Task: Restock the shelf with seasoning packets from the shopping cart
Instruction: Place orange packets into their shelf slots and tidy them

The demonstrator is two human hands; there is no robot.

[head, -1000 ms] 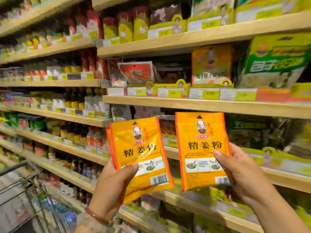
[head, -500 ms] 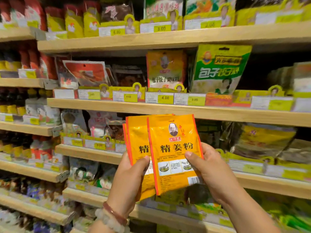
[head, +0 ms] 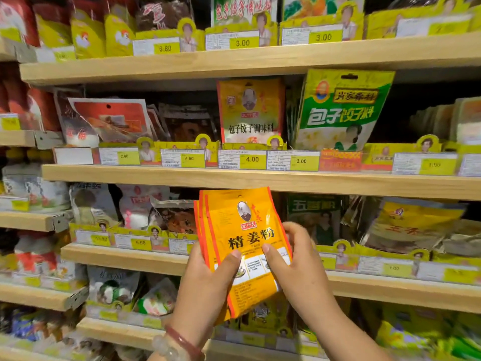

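orange packets (head: 242, 230), prob. red-edged

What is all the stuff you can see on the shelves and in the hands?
orange packets: a stack, at least three edges showing, orange with red borders, held in front of the shelves, centre
yellow packet: one in front, yellow, second shelf, centre
green packet: one in front, green and white, right of the yellow packet
price tags: many, white and yellow, along the shelf edges
wooden shelves: several, light wood, across the view
bracelet: red, on the left wrist
left hand: holds the stack, thumb on front
right hand: holds the stack's right side
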